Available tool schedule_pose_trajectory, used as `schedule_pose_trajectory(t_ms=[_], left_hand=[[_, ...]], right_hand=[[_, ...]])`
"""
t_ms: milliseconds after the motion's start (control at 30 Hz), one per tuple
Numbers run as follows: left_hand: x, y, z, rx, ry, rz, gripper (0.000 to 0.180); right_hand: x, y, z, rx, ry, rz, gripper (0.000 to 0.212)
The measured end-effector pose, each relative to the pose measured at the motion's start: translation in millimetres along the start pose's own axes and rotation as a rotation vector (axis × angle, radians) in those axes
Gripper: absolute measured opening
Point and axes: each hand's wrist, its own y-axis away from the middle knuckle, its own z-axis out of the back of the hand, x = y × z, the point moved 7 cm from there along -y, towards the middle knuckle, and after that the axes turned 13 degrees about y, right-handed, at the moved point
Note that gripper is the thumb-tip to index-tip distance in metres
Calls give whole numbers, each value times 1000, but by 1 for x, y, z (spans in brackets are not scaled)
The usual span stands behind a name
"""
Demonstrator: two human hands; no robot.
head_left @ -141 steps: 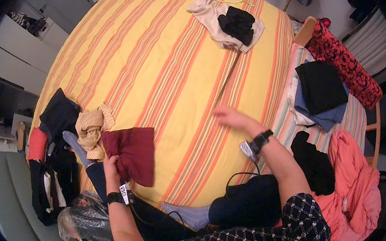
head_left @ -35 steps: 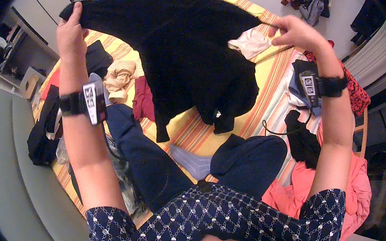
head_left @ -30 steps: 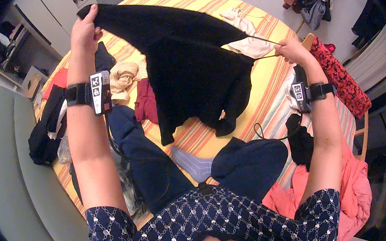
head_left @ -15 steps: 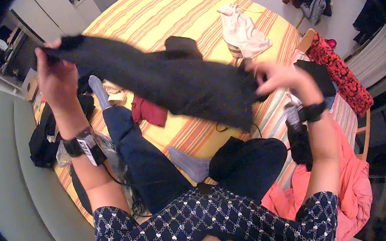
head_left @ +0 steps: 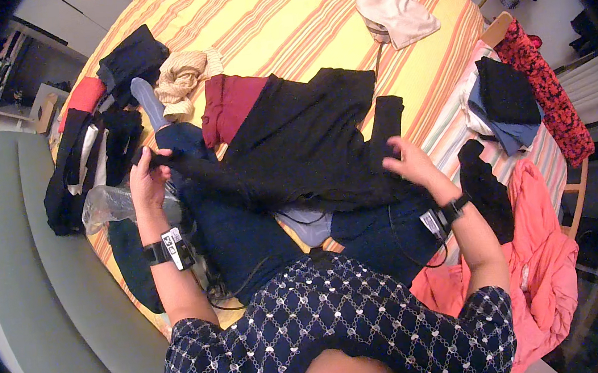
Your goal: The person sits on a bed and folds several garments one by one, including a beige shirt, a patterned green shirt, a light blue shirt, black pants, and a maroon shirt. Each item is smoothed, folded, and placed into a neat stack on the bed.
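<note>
A black long-sleeved top [head_left: 301,135] lies spread over my lap and the yellow striped sheet [head_left: 261,30]. Its one sleeve stretches left to my left hand [head_left: 148,182], whose fingers pinch the sleeve's end. My right hand [head_left: 417,165] hovers by the other sleeve [head_left: 385,128], which lies bent upward; its fingers are apart, and nothing shows in them. Beyond the top's left side, a dark red folded cloth [head_left: 232,106] is partly covered by it. My legs in dark blue trousers [head_left: 237,226] are folded beneath.
Dark folded clothes [head_left: 131,62], a cream knit [head_left: 185,78] and a clear plastic bag [head_left: 108,205] lie at left. A pale cloth bag [head_left: 391,6] sits far off. Folded clothes [head_left: 508,99] and a coral garment [head_left: 533,264] lie right. A grey-green padded panel [head_left: 13,275] borders the left.
The black top has come down from the air and now lies spread out. Both hands have lowered; my left keeps the sleeve end, while my right has come off the cloth.
</note>
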Motion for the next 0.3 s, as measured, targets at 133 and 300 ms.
schedule_pose_trajectory(t_ms=[133,300], left_hand=[[-3,5,-17,149,-52,3,27],[-4,-7,-27,249,-137,81,27]], right_hand=[[-35,-31,-23,87,189,-280,52],[-41,-54,-38,342,-95,-259,46]])
